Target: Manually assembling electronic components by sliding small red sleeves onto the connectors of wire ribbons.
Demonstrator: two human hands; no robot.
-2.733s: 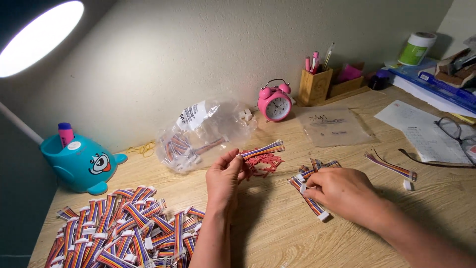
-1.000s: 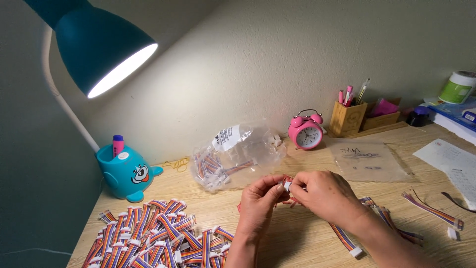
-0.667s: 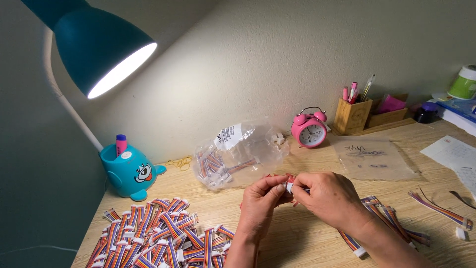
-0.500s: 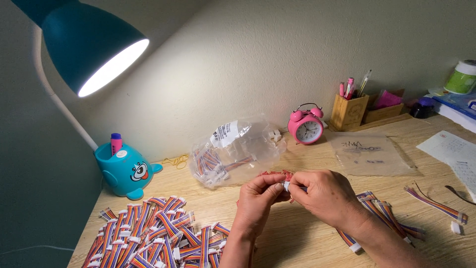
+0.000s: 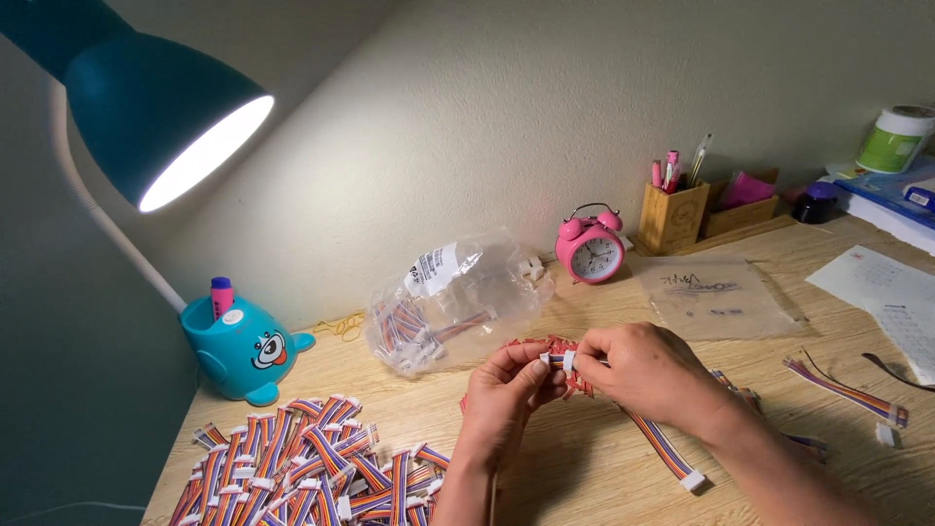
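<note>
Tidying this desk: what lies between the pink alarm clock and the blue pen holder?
In the head view, a clear plastic bag of cables lies between the clock and holder.

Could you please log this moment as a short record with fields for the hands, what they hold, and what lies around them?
left hand: pinches one end of the ribbon cable
right hand: grips the cable's white connector
front left: pile of cables
behind hands: clear bag of cables
back: pink alarm clock, wooden pen holder
left: teal lamp, blue figure pot
surface: wooden desk
</note>
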